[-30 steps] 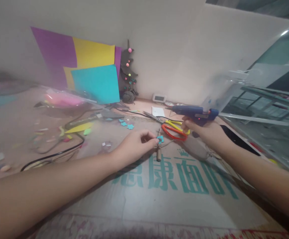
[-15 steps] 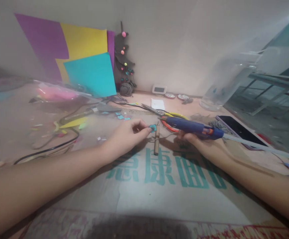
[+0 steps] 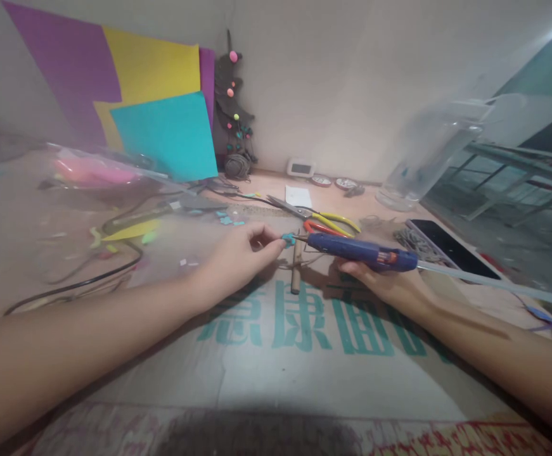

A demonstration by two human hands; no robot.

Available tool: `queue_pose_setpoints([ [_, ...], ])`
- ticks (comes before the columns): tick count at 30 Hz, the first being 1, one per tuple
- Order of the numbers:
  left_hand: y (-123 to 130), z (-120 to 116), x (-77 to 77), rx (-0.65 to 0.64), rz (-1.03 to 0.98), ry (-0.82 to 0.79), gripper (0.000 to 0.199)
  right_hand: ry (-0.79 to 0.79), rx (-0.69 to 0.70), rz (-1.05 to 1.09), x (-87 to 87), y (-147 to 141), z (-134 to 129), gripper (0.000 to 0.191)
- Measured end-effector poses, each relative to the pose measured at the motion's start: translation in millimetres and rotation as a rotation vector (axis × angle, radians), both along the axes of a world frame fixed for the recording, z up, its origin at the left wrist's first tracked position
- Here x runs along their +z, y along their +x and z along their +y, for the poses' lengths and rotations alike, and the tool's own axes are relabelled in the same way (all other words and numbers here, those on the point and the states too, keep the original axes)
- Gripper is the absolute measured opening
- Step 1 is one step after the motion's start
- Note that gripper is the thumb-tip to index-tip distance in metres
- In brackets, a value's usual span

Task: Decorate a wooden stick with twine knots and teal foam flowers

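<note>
Between the thumb and fingers of my left hand (image 3: 251,253) is a small teal flower-shaped cutout (image 3: 288,239). My right hand (image 3: 371,278) grips a blue hot glue gun (image 3: 352,248), with a long pale glue stick (image 3: 485,282) trailing out of its back end. The gun's nozzle points left and meets the edge of the cutout, or nearly so; I cannot tell if they touch. Below the nozzle lies a wooden-handled tool (image 3: 296,269) on the printed sheet (image 3: 256,380). Behind the gun rest scissors (image 3: 304,214) with yellow and red handles.
More teal cutouts (image 3: 228,220) lie behind my left hand. A phone (image 3: 449,250) and a clear plastic jug (image 3: 423,164) stand to the right. Coloured sheets (image 3: 166,139) and a dark tree decoration (image 3: 234,114) lean on the wall. A black cable (image 3: 76,288) runs at left.
The glue gun has moved left and slightly down, bringing its nozzle to the teal cutout. My left hand keeps its pinch on the cutout. The view has shifted slightly.
</note>
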State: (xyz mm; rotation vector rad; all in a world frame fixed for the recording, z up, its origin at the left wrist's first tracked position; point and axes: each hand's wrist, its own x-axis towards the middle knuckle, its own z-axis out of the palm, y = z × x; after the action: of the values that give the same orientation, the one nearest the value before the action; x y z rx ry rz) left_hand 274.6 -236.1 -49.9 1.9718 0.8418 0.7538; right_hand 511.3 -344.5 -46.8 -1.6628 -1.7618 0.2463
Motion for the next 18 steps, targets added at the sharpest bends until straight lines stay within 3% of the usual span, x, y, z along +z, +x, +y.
queue_pose_setpoints([
  [9,-0.6,1.5,-1.7,-0.016,0.0,-0.014,0.022,-0.033,-0.094,-0.045,2.3,-5.6,-2.5,0.025],
  [18,0.1,0.5,-0.2,-0.01,0.004,-0.01,0.02,-0.018,-0.053,-0.032,0.8,-3.7,0.0,0.022],
])
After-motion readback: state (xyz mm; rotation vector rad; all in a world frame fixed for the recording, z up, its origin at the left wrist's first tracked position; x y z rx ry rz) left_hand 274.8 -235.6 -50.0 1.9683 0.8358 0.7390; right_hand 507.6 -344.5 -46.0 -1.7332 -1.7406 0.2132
